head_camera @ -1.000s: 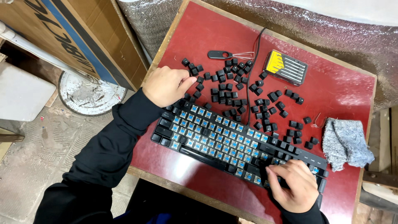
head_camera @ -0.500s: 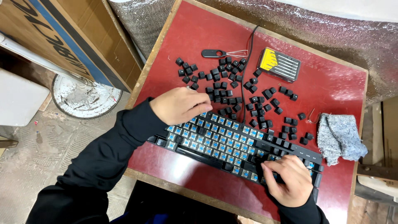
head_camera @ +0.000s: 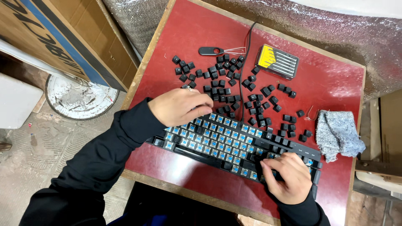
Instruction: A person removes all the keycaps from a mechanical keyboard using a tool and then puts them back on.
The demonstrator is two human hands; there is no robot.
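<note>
- Your left hand (head_camera: 181, 106) sits at the upper-left corner of the keyboard (head_camera: 234, 144), fingers curled together and resting on the top rows; can't tell if they pinch a cap.
- Keyboard lies diagonally across the lower middle of the red bench (head_camera: 326, 83), from centre-left down to lower right.
- Left and centre blocks: most caps are off and the blue switches (head_camera: 217, 138) are bare. Looks like well over half is stripped.
- A few black caps remain on that side: the long bar along the lower edge and some edge keys.
- Loose keycaps (head_camera: 226, 79) are scattered on the bench above the keyboard, from upper centre across to the right, apart from the board.
- Wire keycap puller (head_camera: 220, 51) with a black handle lies at upper centre, untouched, beside the cable (head_camera: 247, 54).
- Yellow-and-black screwdriver set (head_camera: 277, 62) sits just right of the cable, closed up, not in use.
- Right block of the keyboard is mostly capped in black; my read is that's the bulk of what's left.
- Your right hand (head_camera: 287, 178) is on that lower-right end, fingers bent down together onto the keys; whether they grip a cap is hidden.
- Grey cloth (head_camera: 337, 134) sits at the right edge, clear of the board.
</note>
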